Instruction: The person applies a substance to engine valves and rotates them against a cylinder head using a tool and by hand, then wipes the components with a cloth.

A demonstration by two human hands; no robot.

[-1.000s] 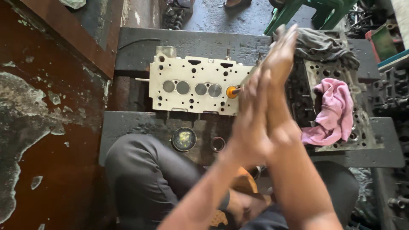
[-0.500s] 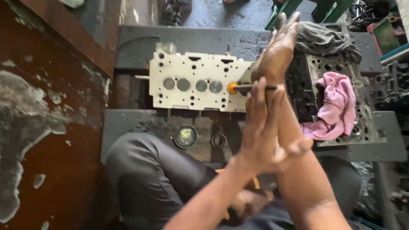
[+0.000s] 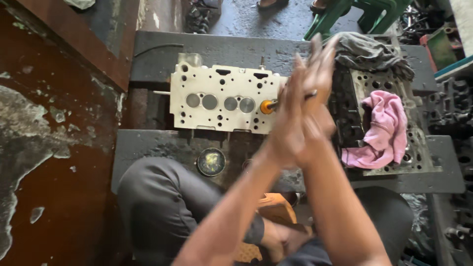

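Since the frame half a second back, the hands have been slid against each other again: the left hand (image 3: 290,133), which sat lower toward the body, has been brought up level with the right hand (image 3: 315,83), and the pair is blurred with motion. Going left to right: a rust-brown flaking surface (image 3: 44,148) is seen at the far left, then the pale cylinder head (image 3: 221,98) laid flat on dark steel beams (image 3: 162,148), with a small round tin (image 3: 211,162) just below it near the knee. Next comes the valve lapping stick, whose orange suction cup (image 3: 266,106) is seated on the head's right end and whose thin dark shaft (image 3: 310,94) is trapped between the two palms, pressed flat together with fingers extended. Further right a second, darker cylinder head (image 3: 414,148) is seen with a pink rag (image 3: 382,130) draped on it and a grey cloth (image 3: 369,51) above. As for what could go wrong, just a guess: if the palms get pushed unevenly or too fast, the cup could probably be popped off or tipped, and the stick could be kicked sideways across the machined face. The stick lies between the hands, with the cup sticking out just left of them and touching the head.
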